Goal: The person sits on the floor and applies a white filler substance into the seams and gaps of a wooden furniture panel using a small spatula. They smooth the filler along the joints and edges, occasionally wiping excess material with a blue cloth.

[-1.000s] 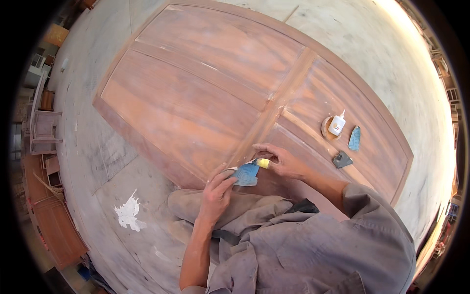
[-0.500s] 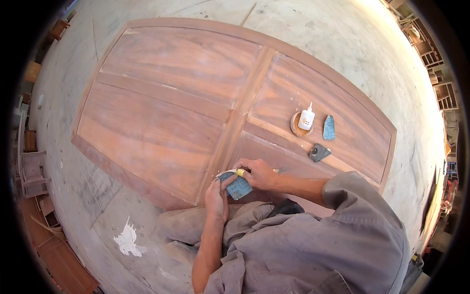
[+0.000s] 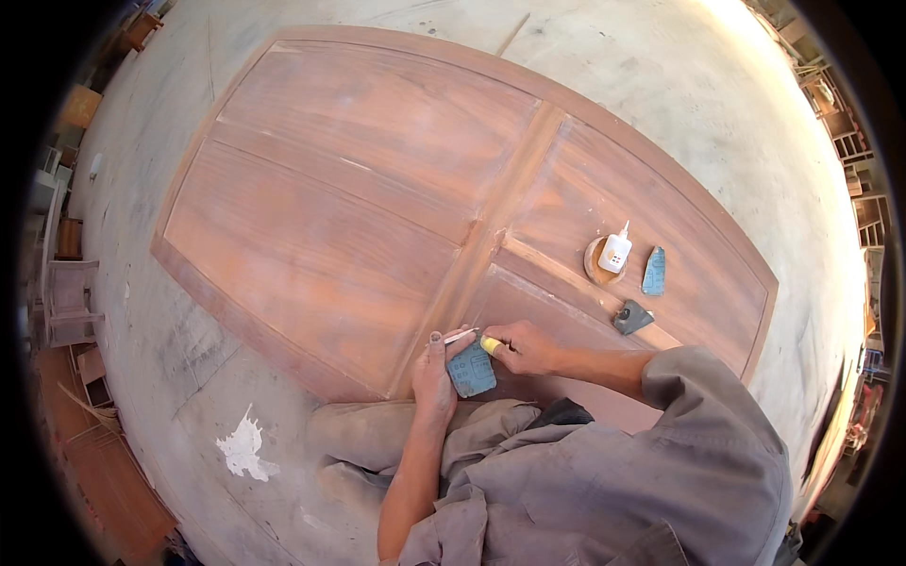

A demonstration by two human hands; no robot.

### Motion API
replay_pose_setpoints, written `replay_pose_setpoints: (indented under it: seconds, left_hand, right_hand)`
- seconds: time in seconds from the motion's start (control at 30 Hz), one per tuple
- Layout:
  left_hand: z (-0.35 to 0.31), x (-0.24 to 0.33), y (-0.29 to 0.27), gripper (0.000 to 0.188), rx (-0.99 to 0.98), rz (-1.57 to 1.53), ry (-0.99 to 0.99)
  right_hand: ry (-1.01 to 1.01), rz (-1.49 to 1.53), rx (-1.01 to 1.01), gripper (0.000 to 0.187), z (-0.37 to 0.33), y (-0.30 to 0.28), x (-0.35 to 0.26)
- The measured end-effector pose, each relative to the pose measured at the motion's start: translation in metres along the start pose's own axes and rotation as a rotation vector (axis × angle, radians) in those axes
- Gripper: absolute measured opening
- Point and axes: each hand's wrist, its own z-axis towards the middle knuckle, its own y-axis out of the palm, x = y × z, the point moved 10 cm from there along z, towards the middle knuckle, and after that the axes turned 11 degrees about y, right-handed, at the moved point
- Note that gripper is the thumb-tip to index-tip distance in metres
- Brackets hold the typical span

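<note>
My left hand (image 3: 433,379) is closed on a piece of blue-backed sandpaper (image 3: 473,371), which hangs over my lap. A thin pale strip (image 3: 460,335) lies along its upper edge by my left fingers; what it is I cannot tell. From the right, my right hand (image 3: 526,348) grips a small yellow-handled tool (image 3: 490,344), its handle close to the sandpaper's top corner. The tool's working end is too small to make out. Both hands are above the near edge of a large brown wooden panel door (image 3: 321,208) lying flat.
On the panel at right stand a white nozzle bottle (image 3: 616,253) in a round shallow dish (image 3: 595,268), another blue sandpaper piece (image 3: 654,271) and a dark folded piece (image 3: 631,317). A white splash (image 3: 243,448) marks the concrete floor. Wooden furniture (image 3: 74,297) lines the left side.
The view has shifted, so the panel sits slightly lower and to the right. The yellow handle has tilted and drawn a little away from my left fingers, showing more of the sandpaper.
</note>
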Motion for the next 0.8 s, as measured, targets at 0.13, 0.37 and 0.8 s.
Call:
replay_pose_setpoints:
  seconds: [0.13,0.37,0.8]
  left_hand:
    - [-0.016,0.017,-0.034,0.064,0.221,-0.133,0.040]
    - [-0.028,0.022,-0.038,0.063,0.196,-0.186,0.039]
    - [-0.027,0.033,-0.021,0.052,0.079,-0.138,0.080]
  right_hand:
    - [-0.075,-0.548,0.569,0.070,0.000,-0.038,0.015]
    - [-0.079,-0.654,0.638,0.087,0.073,-0.043,0.022]
    - [-0.068,-0.775,0.611,0.084,0.068,-0.044,0.020]
